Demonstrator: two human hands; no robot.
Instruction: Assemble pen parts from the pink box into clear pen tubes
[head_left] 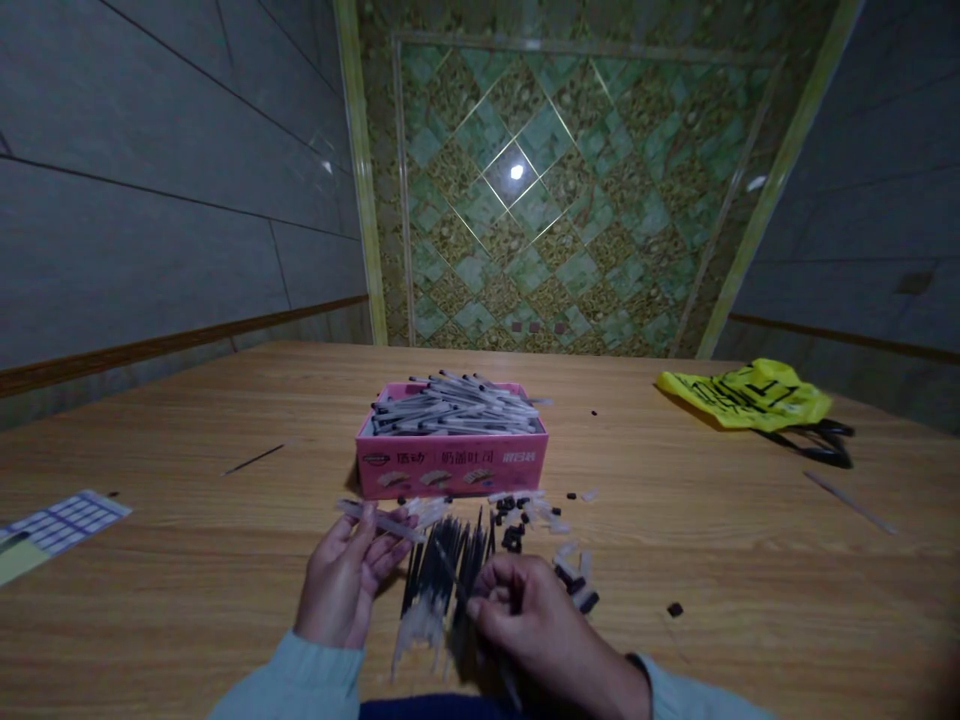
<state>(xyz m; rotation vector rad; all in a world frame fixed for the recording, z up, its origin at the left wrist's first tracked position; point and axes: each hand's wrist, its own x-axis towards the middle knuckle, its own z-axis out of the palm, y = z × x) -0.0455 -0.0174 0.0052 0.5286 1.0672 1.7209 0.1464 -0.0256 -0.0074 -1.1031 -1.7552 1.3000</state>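
My left hand pinches a translucent pen barrel between thumb and fingers, tilted down to the right. In my right hand is a thin pen refill, its tip pointing up and left toward the barrel's lower end. I cannot tell whether the two touch. Between and below the hands lies a pile of dark pen refills, partly hidden by my right hand. Small black pen parts and clear pieces are scattered around it. Just behind stands a pink box, heaped with pens.
A yellow bag with black lettering lies at the back right, black straps beside it. A single stick rests on the right, a dark refill on the left. At the left edge is a gridded card. Walls surround the wooden table.
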